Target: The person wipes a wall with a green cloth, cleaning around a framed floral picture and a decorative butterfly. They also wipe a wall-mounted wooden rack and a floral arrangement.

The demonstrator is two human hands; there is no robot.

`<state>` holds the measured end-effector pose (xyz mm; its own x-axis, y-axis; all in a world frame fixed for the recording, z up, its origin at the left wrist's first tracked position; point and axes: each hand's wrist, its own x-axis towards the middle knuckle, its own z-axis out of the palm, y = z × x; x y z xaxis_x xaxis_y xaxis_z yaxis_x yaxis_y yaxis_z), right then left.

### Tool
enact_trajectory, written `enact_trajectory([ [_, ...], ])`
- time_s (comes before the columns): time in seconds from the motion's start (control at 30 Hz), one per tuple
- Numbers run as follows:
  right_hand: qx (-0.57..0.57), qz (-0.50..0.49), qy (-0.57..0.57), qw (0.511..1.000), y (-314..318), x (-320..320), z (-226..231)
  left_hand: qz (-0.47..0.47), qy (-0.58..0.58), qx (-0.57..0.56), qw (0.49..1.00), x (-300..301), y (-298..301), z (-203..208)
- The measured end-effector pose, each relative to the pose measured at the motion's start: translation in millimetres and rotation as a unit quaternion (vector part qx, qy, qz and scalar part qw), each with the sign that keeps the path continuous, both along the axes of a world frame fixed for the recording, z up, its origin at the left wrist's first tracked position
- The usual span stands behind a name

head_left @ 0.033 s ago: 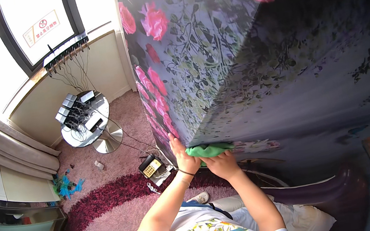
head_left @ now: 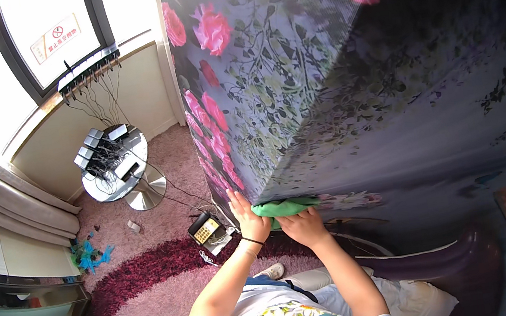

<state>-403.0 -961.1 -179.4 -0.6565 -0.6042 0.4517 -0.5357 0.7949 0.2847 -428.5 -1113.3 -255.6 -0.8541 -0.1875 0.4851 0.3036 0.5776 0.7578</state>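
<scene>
Against the flower-printed wall (head_left: 282,88), low down in front of me, is a bunched green cloth (head_left: 286,207). My right hand (head_left: 303,228) has its fingers bent on the cloth and presses it to the wall. To its left, my left hand (head_left: 251,220) lies flat against the wall, fingers stretched upward. Its inner side meets the left end of the cloth. A dark band and a lighter one circle my left wrist.
A small round table (head_left: 104,190) bears several grey adapters and tangled cables. Close to my left hand, a dark telephone (head_left: 205,229) sits on the pink carpet (head_left: 175,294). A purple curved seat edge (head_left: 426,263) runs at right. Blue feathery scraps (head_left: 92,255) lie at left.
Both hands and the cloth stay in nearly the same place. The left hand sits very slightly lower and further left in the picture.
</scene>
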Motion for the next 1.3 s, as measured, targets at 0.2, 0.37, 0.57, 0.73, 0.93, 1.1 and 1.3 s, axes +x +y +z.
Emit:
enact_trajectory([
  [0.2, -0.159, -0.093, 0.073, 0.980, -18.1, -10.1, 75.2, -0.053, 0.213, 0.061, 0.974, -24.5, 0.2, 127.0],
  [0.37, -0.180, -0.145, 0.103, 0.967, -10.6, -14.9, 103.8, -0.053, 0.465, -0.098, 0.878, -44.7, -2.8, 156.9],
  [0.57, -0.167, -0.205, 0.045, 0.963, 0.2, -5.3, 13.5, -0.178, 0.439, -0.496, 0.728, -47.9, -53.4, 47.9],
  [0.73, -0.210, -0.203, -0.055, 0.955, -3.4, 21.9, -61.0, -0.228, 0.324, -0.625, 0.673, -41.6, -87.8, -23.2],
  [0.93, -0.488, -0.189, 0.059, 0.850, -39.0, -1.2, 19.4, -0.216, 0.321, -0.591, 0.708, -25.5, -37.4, 93.2],
  [1.1, -0.563, -0.183, 0.135, 0.795, -34.9, -20.4, 70.1, -0.155, 0.344, -0.564, 0.735, -29.8, 4.7, 134.5],
  [1.3, -0.569, -0.249, 0.127, 0.773, -39.3, -27.6, -43.6, -0.143, 0.429, -0.704, 0.547, -48.9, -13.6, 55.9],
])
